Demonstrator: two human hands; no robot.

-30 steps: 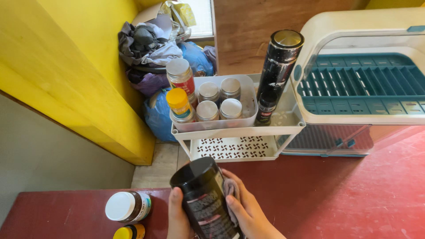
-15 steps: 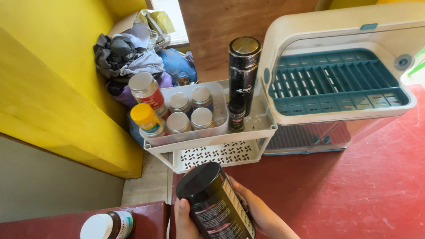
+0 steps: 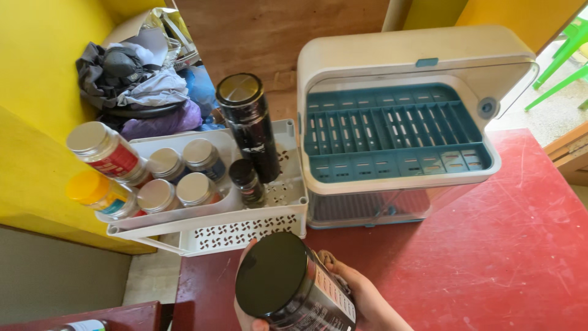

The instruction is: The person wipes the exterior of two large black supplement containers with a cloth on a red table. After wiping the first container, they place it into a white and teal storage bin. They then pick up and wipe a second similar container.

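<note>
A dark jar with a black lid is held tilted over the near edge of the red table. My right hand wraps its right side, with a scrap of grey cloth under the fingers. Only the fingertips of my left hand show, at the jar's lower left. Just beyond the jar stands a white perforated rack. It holds several metal-lidded jars, a yellow-lidded jar, a small dark bottle and a tall black canister.
A white dish-drainer box with a teal rack sits on the table to the right of the white rack. A pile of clothes and bags lies behind, by the yellow wall. A green chair stands far right.
The view has swung left and closer, so the rack and drainer box now sit further right. The held jar stays in both hands; the white-lidded jar at lower left has nearly left the view.
</note>
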